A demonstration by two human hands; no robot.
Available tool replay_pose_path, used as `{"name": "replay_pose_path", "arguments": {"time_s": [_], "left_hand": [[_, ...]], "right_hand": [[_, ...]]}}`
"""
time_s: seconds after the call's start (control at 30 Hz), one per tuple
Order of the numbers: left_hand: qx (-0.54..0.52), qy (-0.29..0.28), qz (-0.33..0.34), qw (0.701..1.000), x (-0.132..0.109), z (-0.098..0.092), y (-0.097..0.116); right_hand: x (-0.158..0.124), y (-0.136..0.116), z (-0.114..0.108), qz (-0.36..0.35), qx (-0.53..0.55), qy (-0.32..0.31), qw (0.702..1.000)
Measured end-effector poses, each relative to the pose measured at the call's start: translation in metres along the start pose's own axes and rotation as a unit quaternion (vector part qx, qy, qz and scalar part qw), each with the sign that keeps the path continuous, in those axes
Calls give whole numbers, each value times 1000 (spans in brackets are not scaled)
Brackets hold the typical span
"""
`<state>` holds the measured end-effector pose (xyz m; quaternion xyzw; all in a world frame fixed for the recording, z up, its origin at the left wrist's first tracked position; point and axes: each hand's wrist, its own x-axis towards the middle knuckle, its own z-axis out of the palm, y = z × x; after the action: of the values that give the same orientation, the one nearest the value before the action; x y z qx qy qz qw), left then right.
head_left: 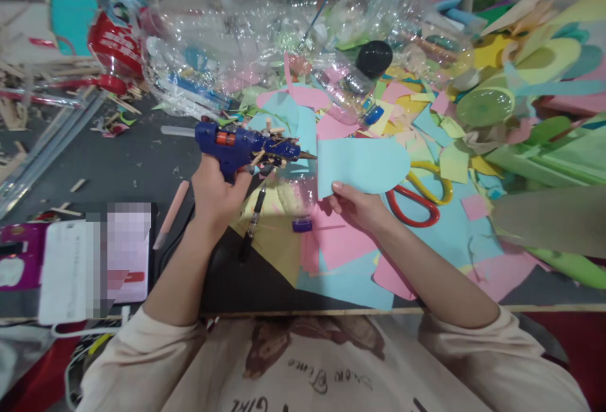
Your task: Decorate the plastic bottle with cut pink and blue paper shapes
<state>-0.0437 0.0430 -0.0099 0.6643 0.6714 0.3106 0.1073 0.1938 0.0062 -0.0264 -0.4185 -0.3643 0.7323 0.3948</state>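
My left hand (220, 191) is wrapped round the handle of a dark blue hot glue gun (231, 147). Its metal nozzle points right and meets the left edge of a light blue paper piece (364, 163) with a rounded right end. A clear glue stick (177, 130) pokes from the gun's back, and small wood bits cling to its front. My right hand (353, 204) pinches the lower left edge of the blue paper, thumb on top. Just beyond that hand lie scissors with red and yellow handles (416, 207). Below the nozzle is a clear bottle with a purple cap (302, 225).
Clear plastic bottles (199, 40) pile up at the back. Coloured paper scraps (445, 147) cover the right side. A black pen (253, 226) lies in front, a phone (130, 254) at the left. Clear tubes (52, 153) and a red-labelled bottle (116, 43) are farther left.
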Motion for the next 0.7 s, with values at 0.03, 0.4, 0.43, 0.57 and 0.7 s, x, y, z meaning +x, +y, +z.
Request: {"name": "replay_pose_path", "arguments": {"time_s": [0.03,0.4,0.43,0.57,0.7], "left_hand": [[-2,2,0,1000,0,0,0],[0,-12,-12,1000,0,-1,-5],[3,-13,-11,1000,0,-1,-5],[-2,-2,3,1000,1,-1,-4],[-6,11,9,1000,1,0,-3]], "right_hand": [[0,0,0,1,1,1,1000],[-1,-1,0,-10,-13,-2,1000],[-1,0,0,-8,-15,-2,1000],[-1,1,-2,-9,-14,-5,1000],[-1,2,-2,-17,-13,-11,1000]]}}
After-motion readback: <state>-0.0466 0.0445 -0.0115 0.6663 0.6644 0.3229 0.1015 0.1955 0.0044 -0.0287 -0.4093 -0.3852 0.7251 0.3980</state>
